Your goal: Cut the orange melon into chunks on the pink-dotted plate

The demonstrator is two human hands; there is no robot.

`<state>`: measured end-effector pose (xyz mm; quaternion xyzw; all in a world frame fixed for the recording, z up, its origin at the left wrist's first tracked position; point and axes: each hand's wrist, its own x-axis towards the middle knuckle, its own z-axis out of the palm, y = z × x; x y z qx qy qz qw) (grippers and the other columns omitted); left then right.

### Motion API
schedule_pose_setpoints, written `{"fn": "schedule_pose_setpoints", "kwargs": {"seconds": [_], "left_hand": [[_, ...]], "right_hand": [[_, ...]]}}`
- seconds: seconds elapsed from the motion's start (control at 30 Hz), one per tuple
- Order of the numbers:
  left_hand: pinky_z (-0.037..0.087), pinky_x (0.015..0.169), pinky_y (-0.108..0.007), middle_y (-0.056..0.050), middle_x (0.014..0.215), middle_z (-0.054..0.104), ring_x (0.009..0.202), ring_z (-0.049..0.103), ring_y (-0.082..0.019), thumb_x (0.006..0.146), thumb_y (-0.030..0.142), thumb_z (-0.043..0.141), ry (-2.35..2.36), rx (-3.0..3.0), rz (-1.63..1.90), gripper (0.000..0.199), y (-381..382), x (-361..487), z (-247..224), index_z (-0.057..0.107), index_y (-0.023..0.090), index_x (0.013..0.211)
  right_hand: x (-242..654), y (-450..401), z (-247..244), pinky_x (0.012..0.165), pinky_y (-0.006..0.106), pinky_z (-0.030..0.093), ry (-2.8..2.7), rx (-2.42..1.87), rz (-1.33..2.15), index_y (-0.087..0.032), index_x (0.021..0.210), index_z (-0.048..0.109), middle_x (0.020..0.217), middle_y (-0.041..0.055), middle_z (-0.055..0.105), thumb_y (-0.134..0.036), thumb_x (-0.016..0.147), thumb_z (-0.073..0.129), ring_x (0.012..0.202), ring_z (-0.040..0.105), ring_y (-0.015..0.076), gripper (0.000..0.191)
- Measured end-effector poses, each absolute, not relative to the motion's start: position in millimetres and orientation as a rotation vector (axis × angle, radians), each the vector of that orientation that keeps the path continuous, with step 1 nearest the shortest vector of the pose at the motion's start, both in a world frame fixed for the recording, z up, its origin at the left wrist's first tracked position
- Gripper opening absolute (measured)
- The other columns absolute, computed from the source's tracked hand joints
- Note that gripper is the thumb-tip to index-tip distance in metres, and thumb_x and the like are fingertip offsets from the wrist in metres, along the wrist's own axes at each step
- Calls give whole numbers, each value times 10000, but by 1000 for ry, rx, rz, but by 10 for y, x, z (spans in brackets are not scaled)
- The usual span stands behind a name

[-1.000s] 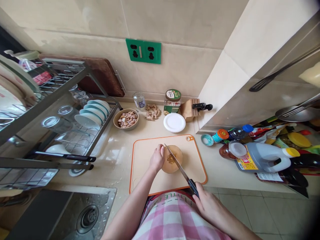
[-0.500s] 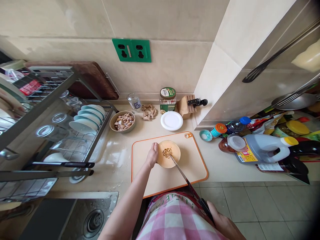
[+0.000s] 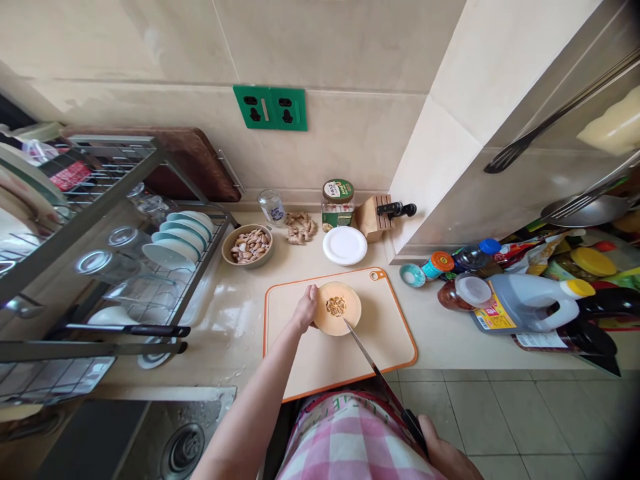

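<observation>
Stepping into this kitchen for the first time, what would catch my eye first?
Probably the round, pale orange cut piece with seeds at its center, on the orange-edged cutting board. The left hand is against its left side, while the right hand holds a long knife, tip at the cut face. Beyond, a bright green socket panel stands out on the wall.

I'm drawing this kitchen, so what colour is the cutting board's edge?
The edge of the cutting board is orange, clearest in the head view.
</observation>
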<state>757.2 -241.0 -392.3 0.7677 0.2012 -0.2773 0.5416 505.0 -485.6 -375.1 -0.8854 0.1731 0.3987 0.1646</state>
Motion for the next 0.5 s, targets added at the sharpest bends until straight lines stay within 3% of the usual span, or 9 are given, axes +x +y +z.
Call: {"fn": "schedule_pose_setpoints", "kwargs": {"seconds": [0.23,0.5], "left_hand": [[551,509,-358,-134,986,625,753,635,-236,870,619,181,519,1706,-748,572,-2300,7714,-4030,433,208,1178],[557,505,-404,-133,950,642,723,654,-245,883,590,198,599,1623,-810,561,-2314,7803,-4025,460,179,1162]], "right_hand": [[5370,-4821,-3577,630,360,441,369,-2359,1183,-260,1047,478,830,148,722,-430,845,312,804,678,324,312],[5680,-4710,-3697,623,316,419,191,-2390,1163,-160,1131,460,910,162,698,-232,864,337,847,667,283,302]]}}
